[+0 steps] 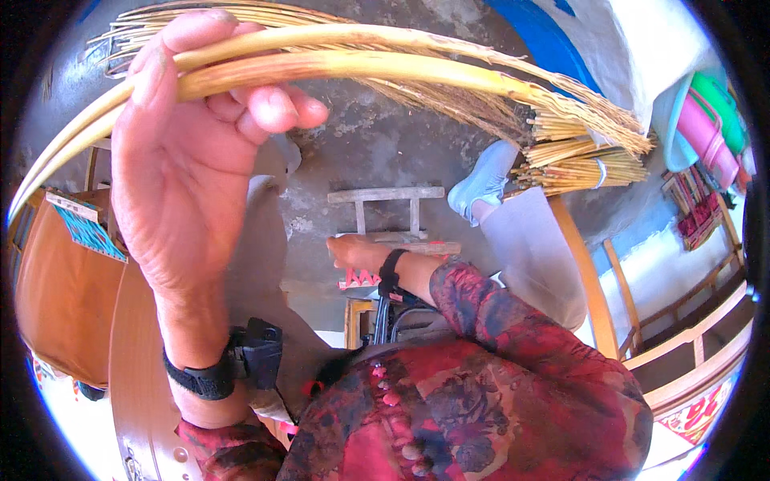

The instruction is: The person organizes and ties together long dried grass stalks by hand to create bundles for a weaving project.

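My left hand (pixel 188 152) is raised close to the view at the upper left. Its thumb and fingers pinch two thick yellow stalks (pixel 337 68), which arch across the view; their frayed, bristly ends point right. Lower down, near the middle, my right hand (pixel 357 253) has its fingers curled. What they hold, if anything, is hidden. It is beside a small wooden frame (pixel 387 195) with pink cords (pixel 361 278) on it. Behind the raised stalks, a spread of thin dry stalks (pixel 433 100) with brushy heads lies on the floor.
Tied stalk bundles (pixel 593 164) lie at the right beyond my blue-covered foot (pixel 485 180). Pink and green plastic items (pixel 710 132) stand at the far right, above a wooden rail (pixel 698 349). On the left are a brown chair (pixel 72 297) and a stool part with blue cords (pixel 88 228).
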`<state>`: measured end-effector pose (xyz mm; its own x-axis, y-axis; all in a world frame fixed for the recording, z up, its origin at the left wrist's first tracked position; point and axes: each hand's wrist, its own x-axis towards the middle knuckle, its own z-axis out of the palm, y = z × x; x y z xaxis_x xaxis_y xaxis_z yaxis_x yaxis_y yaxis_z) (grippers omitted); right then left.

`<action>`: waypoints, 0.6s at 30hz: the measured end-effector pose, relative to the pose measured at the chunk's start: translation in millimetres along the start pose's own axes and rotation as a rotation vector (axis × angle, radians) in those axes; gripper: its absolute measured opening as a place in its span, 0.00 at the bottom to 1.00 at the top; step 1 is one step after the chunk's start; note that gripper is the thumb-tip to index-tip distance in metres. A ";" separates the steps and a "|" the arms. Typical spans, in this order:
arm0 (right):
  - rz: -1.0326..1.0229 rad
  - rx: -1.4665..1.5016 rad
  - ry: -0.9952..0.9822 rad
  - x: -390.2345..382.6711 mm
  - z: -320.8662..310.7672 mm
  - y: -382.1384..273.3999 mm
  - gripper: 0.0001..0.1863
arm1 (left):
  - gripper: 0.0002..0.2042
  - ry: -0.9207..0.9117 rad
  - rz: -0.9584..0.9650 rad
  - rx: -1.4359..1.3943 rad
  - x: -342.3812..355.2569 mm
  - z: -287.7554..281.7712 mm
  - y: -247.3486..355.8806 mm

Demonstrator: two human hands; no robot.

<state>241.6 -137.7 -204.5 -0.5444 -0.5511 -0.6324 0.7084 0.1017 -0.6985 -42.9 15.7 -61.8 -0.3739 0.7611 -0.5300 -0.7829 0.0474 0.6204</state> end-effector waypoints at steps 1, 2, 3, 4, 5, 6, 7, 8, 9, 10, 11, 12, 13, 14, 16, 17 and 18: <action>-0.088 -0.017 0.092 -0.9 7.0 7.5 0.21 | 0.15 -0.043 0.026 -0.006 2.6 1.9 -1.3; -0.091 -0.020 0.085 -4.6 7.9 6.7 0.21 | 0.15 -0.050 0.036 -0.009 0.4 1.7 -0.4; -0.053 0.036 0.164 -8.8 7.8 6.9 0.19 | 0.14 -0.058 0.047 -0.013 -0.9 1.7 0.2; -0.014 0.093 0.245 -12.6 6.4 7.9 0.18 | 0.14 -0.069 0.059 -0.016 -1.2 1.6 1.2; 0.136 0.117 0.240 -20.7 -13.5 -3.8 0.16 | 0.14 -0.075 0.046 -0.031 -1.8 -1.5 -1.8; 0.137 0.115 0.242 -26.4 -24.2 -1.9 0.16 | 0.15 -0.081 0.036 -0.042 -0.8 -1.8 -3.3; 0.128 0.244 0.343 -33.1 -34.6 0.5 0.17 | 0.15 -0.079 0.038 -0.047 -0.1 -1.9 -5.7; 0.117 0.372 0.444 -38.5 -39.5 3.6 0.18 | 0.14 -0.028 0.034 -0.044 -1.4 1.4 -7.7; 0.120 0.436 0.541 -40.8 -41.0 6.0 0.17 | 0.14 -0.021 0.029 -0.043 -1.7 2.9 -9.3; 0.121 0.435 0.545 -47.7 -41.8 8.6 0.17 | 0.14 -0.014 0.024 -0.042 -1.3 3.8 -10.8; 0.106 0.616 0.619 -57.2 -40.0 10.8 0.16 | 0.14 -0.012 0.025 -0.041 -1.9 3.1 -11.0; 0.095 0.800 0.694 -67.6 -36.2 14.3 0.14 | 0.14 -0.004 0.015 -0.023 -1.9 2.5 -12.5; 0.184 0.759 0.746 -73.5 -29.0 21.2 0.12 | 0.14 0.006 0.005 -0.005 -2.1 2.0 -14.2; 0.191 0.766 0.752 -79.8 -14.3 26.9 0.12 | 0.14 0.001 -0.004 -0.008 -2.0 4.0 -15.7; 0.267 1.102 0.878 -89.3 13.9 35.4 0.11 | 0.14 0.040 -0.031 -0.019 0.1 5.1 -17.0; 0.272 1.107 0.885 -93.8 23.0 35.8 0.11 | 0.14 0.034 -0.038 -0.023 2.5 4.9 -18.8; 0.485 1.342 0.939 -100.3 33.6 34.0 0.09 | 0.14 0.025 -0.033 -0.024 2.2 4.6 -17.5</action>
<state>335.4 -106.8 -153.5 0.1092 0.0080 -0.9940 0.4613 -0.8862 0.0435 -27.7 19.6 -71.2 -0.3597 0.7426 -0.5650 -0.8065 0.0570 0.5884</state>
